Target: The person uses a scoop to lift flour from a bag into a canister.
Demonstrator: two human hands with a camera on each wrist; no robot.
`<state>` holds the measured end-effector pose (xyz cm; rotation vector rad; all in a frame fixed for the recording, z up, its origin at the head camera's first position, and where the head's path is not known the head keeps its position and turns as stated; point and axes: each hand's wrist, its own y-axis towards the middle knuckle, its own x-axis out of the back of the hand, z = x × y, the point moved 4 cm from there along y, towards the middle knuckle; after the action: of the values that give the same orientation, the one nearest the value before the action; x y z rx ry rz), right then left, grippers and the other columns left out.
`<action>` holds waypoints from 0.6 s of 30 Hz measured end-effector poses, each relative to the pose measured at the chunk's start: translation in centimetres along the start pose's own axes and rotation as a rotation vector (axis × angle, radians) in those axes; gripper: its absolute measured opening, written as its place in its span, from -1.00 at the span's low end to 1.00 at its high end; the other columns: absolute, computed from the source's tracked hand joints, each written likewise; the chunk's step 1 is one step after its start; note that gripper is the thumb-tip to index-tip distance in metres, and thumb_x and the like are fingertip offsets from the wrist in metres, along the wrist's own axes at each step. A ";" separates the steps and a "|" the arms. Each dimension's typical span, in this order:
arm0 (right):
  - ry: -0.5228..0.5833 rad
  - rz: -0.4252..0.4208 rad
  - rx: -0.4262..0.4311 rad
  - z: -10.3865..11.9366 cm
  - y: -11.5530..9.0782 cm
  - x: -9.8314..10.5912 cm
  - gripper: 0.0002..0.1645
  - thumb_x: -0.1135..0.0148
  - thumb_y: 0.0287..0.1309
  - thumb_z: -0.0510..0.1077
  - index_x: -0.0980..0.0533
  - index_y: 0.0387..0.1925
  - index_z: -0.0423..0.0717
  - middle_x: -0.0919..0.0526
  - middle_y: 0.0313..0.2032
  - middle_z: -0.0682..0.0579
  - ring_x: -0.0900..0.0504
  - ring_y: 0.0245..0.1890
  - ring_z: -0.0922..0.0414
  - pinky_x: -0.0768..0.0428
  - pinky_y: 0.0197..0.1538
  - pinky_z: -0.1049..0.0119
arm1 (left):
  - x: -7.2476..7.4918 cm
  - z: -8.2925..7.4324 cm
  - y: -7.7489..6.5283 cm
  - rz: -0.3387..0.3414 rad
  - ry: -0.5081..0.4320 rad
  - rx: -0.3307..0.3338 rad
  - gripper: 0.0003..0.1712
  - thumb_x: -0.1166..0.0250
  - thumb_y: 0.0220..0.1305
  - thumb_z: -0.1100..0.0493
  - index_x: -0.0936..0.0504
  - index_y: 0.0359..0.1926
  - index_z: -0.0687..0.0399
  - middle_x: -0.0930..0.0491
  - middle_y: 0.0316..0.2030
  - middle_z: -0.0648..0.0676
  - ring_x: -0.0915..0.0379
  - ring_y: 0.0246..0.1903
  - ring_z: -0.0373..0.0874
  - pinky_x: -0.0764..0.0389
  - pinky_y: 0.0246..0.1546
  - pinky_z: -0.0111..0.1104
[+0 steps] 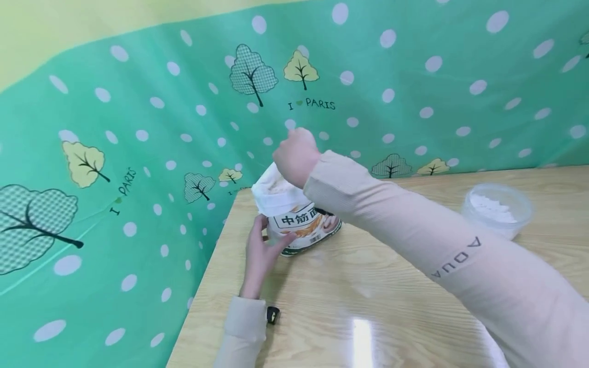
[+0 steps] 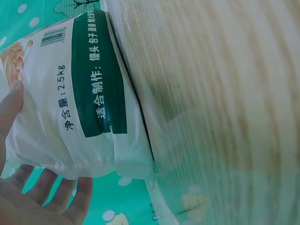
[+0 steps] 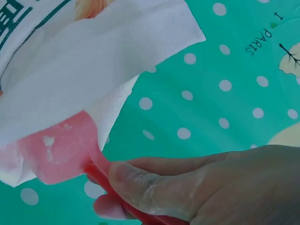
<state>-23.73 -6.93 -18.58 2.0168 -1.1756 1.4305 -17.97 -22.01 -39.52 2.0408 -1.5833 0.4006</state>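
Pinching the scoop [image 3: 61, 152] via right hand [image 1: 296, 155], I'm gripping the likely soft, heavy bag [image 1: 294, 225] at eight o'clock via left hand [image 1: 262, 251]

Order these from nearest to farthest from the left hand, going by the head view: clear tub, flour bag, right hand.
From the left hand:
1. Flour bag: touching it, in the hand's grip.
2. Right hand: raised at the bag's open mouth.
3. Clear tub: well off to the right.
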 end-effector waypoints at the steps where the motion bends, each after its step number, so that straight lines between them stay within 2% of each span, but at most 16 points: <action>1: -0.017 0.017 -0.003 0.1 0.2 0.1 -0.73 -0.15 0.34 -0.11 -0.61 0.03 0.03 -0.67 -0.05 0.11 -0.50 0.08 0.07 -0.51 0.18 0.25 | -0.1 -0.1 0.1 0.003 0.002 -0.003 -0.13 -0.54 -0.03 -0.23 -0.38 0.27 -0.17 -0.50 0.17 -0.07 -0.36 0.21 -0.11 -0.47 0.16 -0.09; 4: -0.061 0.057 -0.013 0.7 0.7 0.4 -0.70 -0.13 0.35 -0.04 -0.59 0.05 0.05 -0.64 -0.05 0.12 -0.47 0.10 0.07 -0.45 0.23 0.25 | -0.2 -0.1 0.2 0.004 0.010 0.003 -0.13 -0.54 -0.03 -0.23 -0.38 0.27 -0.18 -0.50 0.17 -0.09 -0.37 0.20 -0.13 -0.47 0.16 -0.11; 7: -0.083 0.067 -0.020 1.2 1.3 0.2 -0.69 -0.15 0.33 0.00 -0.59 0.04 0.06 -0.62 -0.11 0.14 -0.47 0.02 0.10 -0.44 0.20 0.27 | -0.2 -0.1 0.2 0.003 0.007 0.008 -0.13 -0.55 -0.02 -0.21 -0.38 0.28 -0.16 -0.50 0.17 -0.07 -0.37 0.20 -0.13 -0.46 0.15 -0.12; 14: 0.039 0.108 -0.010 1.3 2.3 -2.0 -0.66 -0.14 0.37 -0.03 -0.57 0.11 0.04 -0.64 -0.05 0.13 -0.50 -0.03 0.14 -0.50 0.10 0.32 | -0.4 0.0 0.0 0.005 0.016 0.022 -0.11 -0.53 -0.02 -0.23 -0.36 0.29 -0.14 -0.50 0.19 -0.05 -0.35 0.23 -0.10 -0.46 0.17 -0.12; 16: 0.000 0.124 0.000 1.3 2.5 -2.5 -0.59 -0.31 0.22 0.06 -0.57 0.08 0.10 -0.64 -0.04 0.16 -0.48 -0.04 0.17 -0.48 0.11 0.34 | -0.5 0.1 -0.1 0.008 0.018 0.026 -0.11 -0.54 -0.03 -0.23 -0.36 0.29 -0.14 -0.50 0.19 -0.05 -0.35 0.23 -0.10 -0.47 0.17 -0.12; 18: 0.007 0.117 0.007 1.4 2.7 -2.5 -0.59 -0.32 0.20 0.07 -0.58 0.07 0.10 -0.63 -0.04 0.16 -0.46 -0.04 0.17 -0.46 0.13 0.32 | -0.5 0.0 -0.1 0.004 0.015 0.019 -0.12 -0.54 -0.03 -0.22 -0.37 0.28 -0.12 -0.50 0.18 -0.03 -0.37 0.22 -0.09 -0.47 0.17 -0.10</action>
<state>-25.46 -8.46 -21.79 1.9754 -1.3068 1.4972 -17.98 -21.61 -39.82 2.0447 -1.5810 0.4332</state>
